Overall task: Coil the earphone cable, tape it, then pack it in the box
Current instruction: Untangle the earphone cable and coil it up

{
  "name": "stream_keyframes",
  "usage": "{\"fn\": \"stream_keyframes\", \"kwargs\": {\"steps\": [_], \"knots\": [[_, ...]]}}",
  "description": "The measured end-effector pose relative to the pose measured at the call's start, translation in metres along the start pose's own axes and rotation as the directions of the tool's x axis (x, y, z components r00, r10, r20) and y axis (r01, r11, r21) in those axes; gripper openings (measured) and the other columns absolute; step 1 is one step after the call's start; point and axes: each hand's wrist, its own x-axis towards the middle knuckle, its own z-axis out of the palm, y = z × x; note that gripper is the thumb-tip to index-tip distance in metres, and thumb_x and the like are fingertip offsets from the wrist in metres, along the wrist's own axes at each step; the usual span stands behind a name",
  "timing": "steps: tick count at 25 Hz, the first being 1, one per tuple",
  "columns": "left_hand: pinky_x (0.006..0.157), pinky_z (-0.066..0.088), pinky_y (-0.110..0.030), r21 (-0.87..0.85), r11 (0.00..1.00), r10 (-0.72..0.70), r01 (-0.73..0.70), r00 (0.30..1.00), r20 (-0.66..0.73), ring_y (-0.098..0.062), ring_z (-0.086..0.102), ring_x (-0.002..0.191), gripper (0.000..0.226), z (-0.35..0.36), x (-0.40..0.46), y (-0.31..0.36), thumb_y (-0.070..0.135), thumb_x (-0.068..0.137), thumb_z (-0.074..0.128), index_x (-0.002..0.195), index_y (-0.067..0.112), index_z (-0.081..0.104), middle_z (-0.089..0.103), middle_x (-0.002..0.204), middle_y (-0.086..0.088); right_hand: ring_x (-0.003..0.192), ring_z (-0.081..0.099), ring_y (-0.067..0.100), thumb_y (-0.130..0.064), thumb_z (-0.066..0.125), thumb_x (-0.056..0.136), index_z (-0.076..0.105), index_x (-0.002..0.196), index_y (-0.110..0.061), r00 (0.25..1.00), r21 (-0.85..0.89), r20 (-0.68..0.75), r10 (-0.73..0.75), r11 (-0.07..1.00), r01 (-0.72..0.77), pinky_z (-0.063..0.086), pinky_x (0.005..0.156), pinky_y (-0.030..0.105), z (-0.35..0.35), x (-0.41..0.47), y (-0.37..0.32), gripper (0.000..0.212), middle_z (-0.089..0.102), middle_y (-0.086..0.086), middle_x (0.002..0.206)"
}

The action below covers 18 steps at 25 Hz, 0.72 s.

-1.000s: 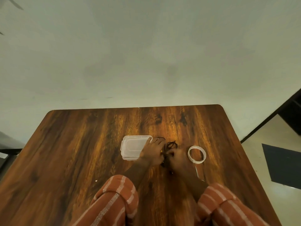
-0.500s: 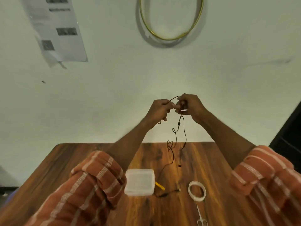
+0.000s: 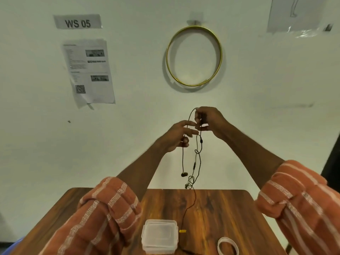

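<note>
Cable: thin, black, round-section earphone cable (image 3: 199, 162), limp and kinked, not coiled. You hold its top end raised in front of the wall, well above the desk (image 3: 217, 208). Its long axis runs near vertical, top at your hands, bottom trailing to the desk surface.

Your right hand (image 3: 209, 119) is closed in a pinch on the cable's upper part; a short arc of cable loops over from it to your left hand (image 3: 179, 136). Your left hand has thumb and forefinger together on the cable, other fingers loosely curled.

One strand hangs straight down from the left hand and ends in a small dark earbud (image 3: 184, 174), free in the air. The other strands drop from the right hand, pass a small oblong inline piece, cross in a loose knot-like twist, and tangle again lower down just above the desk's far edge. From there a single strand runs down onto the desk, passing just right of the box (image 3: 159, 236).

Box: clear plastic, square with rounded corners, lid on, standing flat near the desk's near edge. A small yellow piece (image 3: 182, 231) lies just beside its right side; cannot tell whether it is joined to the cable.

Tape roll (image 3: 227, 245): pale ring, lying flat, right of the box, partly cut off by the frame.

Desk: dark wood-grain, glossy, rounded corners.

Sleeves: orange with white stripes, rolled.
</note>
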Motion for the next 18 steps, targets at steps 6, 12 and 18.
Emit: {"fn": "stream_keyframes", "kwargs": {"steps": [6, 12, 18], "knots": [[0.062, 0.054, -0.035, 0.257, 0.947, 0.298, -0.191, 0.819, -0.49, -0.017, 0.056, 0.077, 0.056, 0.033, -0.009, -0.043, 0.01, 0.072, 0.075, 0.112, 0.017, 0.037, 0.044, 0.113, -0.002, 0.062, 0.068, 0.026, -0.023, 0.056, 0.09, 0.07, 0.076, -0.007, 0.994, 0.017, -0.102, 0.037, 0.999, -0.035, 0.056, 0.064, 0.034, 0.011, -0.006, -0.009, 0.026, 0.064, 0.007, 0.065], [0.09, 0.04, -0.035, 0.763, 0.64, 0.711, -0.091, 0.448, -0.542, -0.018, 0.043, 0.115, 0.037, 0.068, -0.024, -0.084, 0.056, 0.07, 0.07, 0.085, 0.025, 0.057, 0.045, 0.121, 0.002, 0.062, 0.07, 0.029, -0.023, 0.058, 0.089, 0.073, 0.089, 0.002, 0.99, 0.041, -0.128, 0.062, 0.998, -0.057, 0.061, 0.06, 0.038, 0.025, -0.003, -0.019, 0.029, 0.067, 0.012, 0.07], [0.092, 0.044, -0.042, 0.637, 0.769, 0.521, -0.05, 0.627, -0.579, -0.019, 0.05, 0.105, 0.009, 0.061, -0.016, -0.081, 0.035, 0.076, 0.073, 0.082, 0.029, 0.07, 0.045, 0.101, 0.01, 0.066, 0.066, 0.035, -0.016, 0.057, 0.091, 0.066, 0.079, 0.001, 0.955, 0.23, -0.262, 0.135, 0.97, -0.074, 0.062, 0.065, 0.044, 0.007, 0.006, -0.02, 0.023, 0.062, 0.015, 0.07]]}}
